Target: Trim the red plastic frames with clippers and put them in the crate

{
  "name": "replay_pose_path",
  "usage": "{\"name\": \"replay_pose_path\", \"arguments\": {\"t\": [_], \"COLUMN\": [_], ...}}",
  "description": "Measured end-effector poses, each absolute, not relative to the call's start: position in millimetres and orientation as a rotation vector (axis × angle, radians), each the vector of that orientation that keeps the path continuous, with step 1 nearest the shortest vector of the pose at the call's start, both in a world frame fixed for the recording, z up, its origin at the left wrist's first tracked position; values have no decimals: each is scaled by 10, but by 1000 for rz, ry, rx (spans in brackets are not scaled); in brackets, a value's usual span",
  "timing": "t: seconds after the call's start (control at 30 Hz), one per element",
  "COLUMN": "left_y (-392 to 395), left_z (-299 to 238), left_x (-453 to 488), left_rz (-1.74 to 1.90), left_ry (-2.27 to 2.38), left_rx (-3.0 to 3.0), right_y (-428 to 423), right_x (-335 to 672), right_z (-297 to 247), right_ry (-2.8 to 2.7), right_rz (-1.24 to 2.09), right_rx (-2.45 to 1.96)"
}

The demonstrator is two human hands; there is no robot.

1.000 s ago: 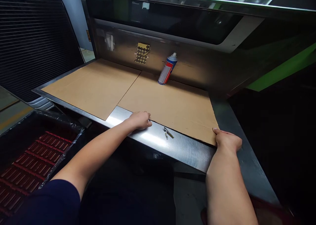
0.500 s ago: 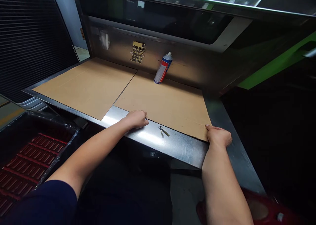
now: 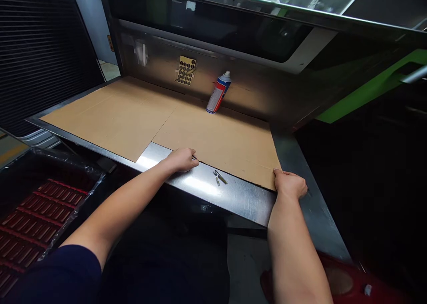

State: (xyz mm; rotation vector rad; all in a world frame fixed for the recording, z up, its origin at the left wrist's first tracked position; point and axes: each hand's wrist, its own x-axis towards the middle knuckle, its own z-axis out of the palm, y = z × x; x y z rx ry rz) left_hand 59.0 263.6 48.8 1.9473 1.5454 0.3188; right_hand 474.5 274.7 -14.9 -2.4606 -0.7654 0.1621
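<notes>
My right hand point(image 3: 292, 184) pinches the front right corner of a flat brown cardboard sheet point(image 3: 227, 139), thumb on top. My left hand point(image 3: 183, 159) is closed at the same sheet's front edge, knuckles up; a small dark, shiny bit shows by its fingertips, too little to name. A second cardboard sheet point(image 3: 110, 117) lies to the left, and the two meet along a thin seam. Between my hands, a nail clipper point(image 3: 219, 178) rests on the bare metal strip of the table point(image 3: 240, 202).
A spray can point(image 3: 218, 93) stands on the right sheet near the metal back panel point(image 3: 160, 68), which carries a sticker sheet point(image 3: 186, 70). At lower left is a plastic-lined bin point(image 3: 90, 170) with red slotted trays point(image 3: 43, 219). A dark ribbed panel point(image 3: 43, 37) rises at far left.
The right cardboard sheet has shifted left against the other one, narrowing the dark gap between them to a fine line. Both hands have stayed at its edge and moved slightly with it.
</notes>
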Motion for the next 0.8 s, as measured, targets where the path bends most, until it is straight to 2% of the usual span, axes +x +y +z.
{"name": "replay_pose_path", "arguments": {"t": [0.23, 0.4, 0.63, 0.8], "left_y": [2397, 2173, 2134, 2040], "left_z": [423, 313, 126, 86], "left_x": [261, -131, -215, -244], "left_rz": [777, 1095, 1206, 1198], "left_ry": [1444, 1411, 1314, 1253], "left_rx": [1605, 1297, 1140, 1188], "right_y": [2579, 2696, 3716, 4588], "right_x": [4527, 4260, 3407, 2835], "right_z": [-10, 258, 782, 936], "right_ry": [-841, -1096, -1555, -1585], "right_rz": [0, -114, 95, 212], "right_rx": [-2461, -2320, -2033, -1934]}}
